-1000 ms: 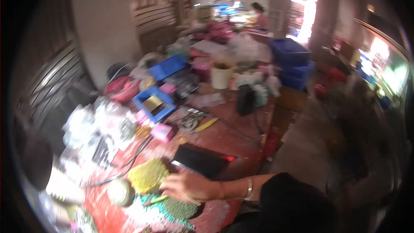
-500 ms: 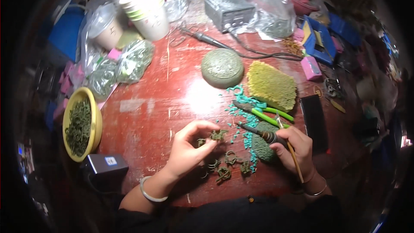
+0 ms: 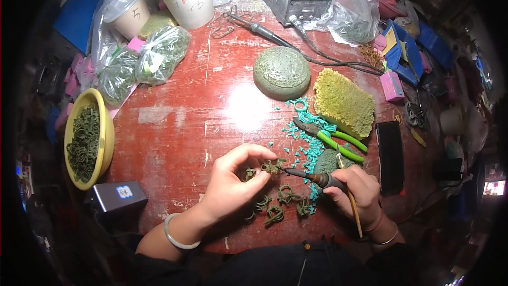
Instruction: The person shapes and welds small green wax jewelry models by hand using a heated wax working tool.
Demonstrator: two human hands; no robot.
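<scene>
My left hand [image 3: 230, 182] pinches a small dark green ring piece [image 3: 272, 166], probably wax, between thumb and fingers. My right hand [image 3: 361, 188] is closed around a soldering-iron-like heated pen [image 3: 319, 179], whose dark tip reaches the ring piece. A slim tool with a wooden handle [image 3: 354, 212] and a pale pointed blade also lies in that hand. Several loose green ring pieces [image 3: 275, 214] rest on the table below my left hand. Green-handled cutters [image 3: 343, 151] lie beyond my right hand, amid teal scraps [image 3: 312, 154] and a dark green pad [image 3: 329, 162].
A yellow bowl [image 3: 109, 140] of green rings stands left, near a dark box [image 3: 119, 201]. A round green block [image 3: 281, 74], yellow-green sponge [image 3: 344, 103] and black phone-like slab [image 3: 389, 156] sit right. Behind are a second corded pen [image 3: 264, 33], a control box [image 3: 296, 2], cups [image 3: 190, 5] and bags.
My right hand has brought the heated pen's tip leftward to the ring piece in my left hand. The view has shifted slightly.
</scene>
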